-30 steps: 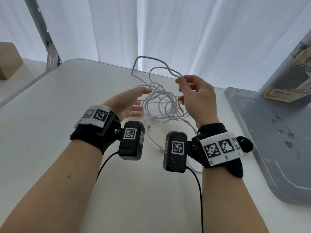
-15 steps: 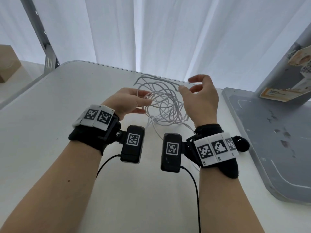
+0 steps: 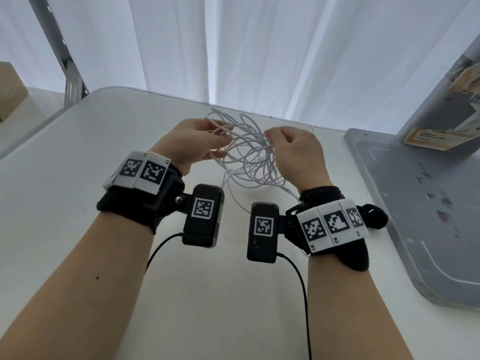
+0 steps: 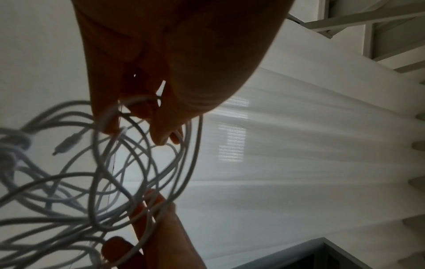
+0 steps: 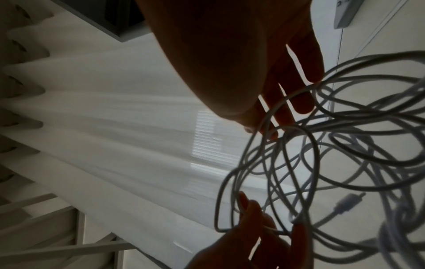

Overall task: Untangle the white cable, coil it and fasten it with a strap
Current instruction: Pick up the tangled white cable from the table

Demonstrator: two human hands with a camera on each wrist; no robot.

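Two bare hands are raised above the pale white table point(image 3: 78, 203) with a snarl of thin white cable point(image 3: 246, 154) strung between them. At far left, a brown cardboard box point(image 3: 10, 92) sits beyond the table edge. The left hand point(image 3: 191, 141) has its grip curled round several strands, fingers and thumb pinching loops; the left wrist view shows the fingertips point(image 4: 165, 134) hooked through them and a loose plug end point(image 4: 66, 143) dangling. The tangle hangs between the hands, its lower loops trailing onto the table. The right hand point(image 3: 296, 154) grips other strands, fingers bent over them. At right lies a scuffed grey metal base plate point(image 3: 415, 203).
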